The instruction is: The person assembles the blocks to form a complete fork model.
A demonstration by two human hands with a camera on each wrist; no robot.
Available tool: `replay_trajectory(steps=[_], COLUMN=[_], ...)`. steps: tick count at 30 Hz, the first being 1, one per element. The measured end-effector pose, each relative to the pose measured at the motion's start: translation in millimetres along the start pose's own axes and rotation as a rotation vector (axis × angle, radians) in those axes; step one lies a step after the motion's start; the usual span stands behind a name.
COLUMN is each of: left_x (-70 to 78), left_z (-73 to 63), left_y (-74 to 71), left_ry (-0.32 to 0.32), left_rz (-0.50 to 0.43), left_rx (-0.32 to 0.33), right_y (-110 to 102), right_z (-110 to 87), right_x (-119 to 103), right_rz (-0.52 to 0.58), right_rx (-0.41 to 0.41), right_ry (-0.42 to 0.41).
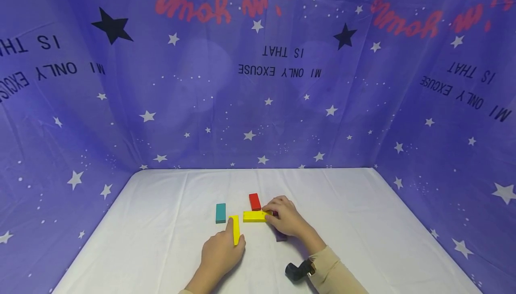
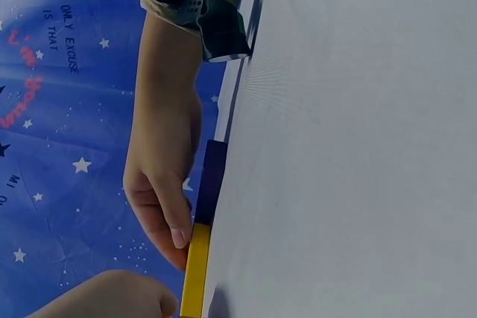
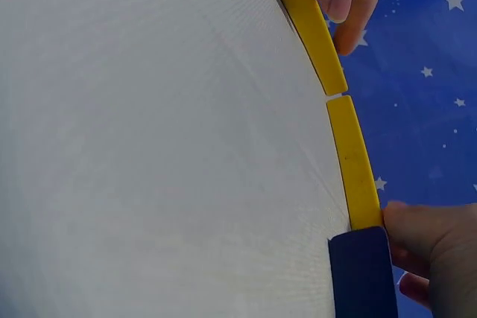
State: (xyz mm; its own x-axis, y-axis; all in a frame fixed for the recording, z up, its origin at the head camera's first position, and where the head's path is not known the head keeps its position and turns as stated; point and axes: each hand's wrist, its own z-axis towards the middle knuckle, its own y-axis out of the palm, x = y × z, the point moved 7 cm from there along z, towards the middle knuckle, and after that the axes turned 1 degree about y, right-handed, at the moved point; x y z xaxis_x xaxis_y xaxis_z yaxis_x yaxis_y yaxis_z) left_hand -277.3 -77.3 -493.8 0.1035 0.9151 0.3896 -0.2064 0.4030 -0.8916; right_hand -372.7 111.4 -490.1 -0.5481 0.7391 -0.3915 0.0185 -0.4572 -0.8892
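Note:
In the head view, my left hand (image 1: 221, 251) holds a yellow block (image 1: 236, 230) that points away from me. The index finger lies along its left side and the thumb is at its near right end. My right hand (image 1: 285, 217) pinches the right end of a second yellow block (image 1: 254, 216), which lies crosswise, with the thumb on the near side and fingers on the far side. Partly hidden under this hand is a dark purple block (image 1: 281, 236). In the right wrist view, a narrow gap separates the two yellow blocks.
A red block (image 1: 255, 201) lies just beyond the crosswise yellow one. To the left is a teal block (image 1: 220, 213). The white cloth-covered table (image 1: 181, 204) meets a purple star-printed curtain (image 1: 225, 128) at the back and both sides.

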Motion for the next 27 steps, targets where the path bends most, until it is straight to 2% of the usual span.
replay_trajectory(steps=[16,27], left_x=[3.8,4.1], left_z=[4.8,6.2], left_y=[0.9,1.6], left_ry=[-0.026,-0.017], left_rz=[-0.008,-0.016], left_rx=[-0.022,0.020], right_y=[0.3,0.2], right_z=[0.0,-0.1], right_x=[6.9,7.3], right_rz=[0.016,0.037], right_rx=[-0.005,-0.005], right_ry=[0.038,0.048])
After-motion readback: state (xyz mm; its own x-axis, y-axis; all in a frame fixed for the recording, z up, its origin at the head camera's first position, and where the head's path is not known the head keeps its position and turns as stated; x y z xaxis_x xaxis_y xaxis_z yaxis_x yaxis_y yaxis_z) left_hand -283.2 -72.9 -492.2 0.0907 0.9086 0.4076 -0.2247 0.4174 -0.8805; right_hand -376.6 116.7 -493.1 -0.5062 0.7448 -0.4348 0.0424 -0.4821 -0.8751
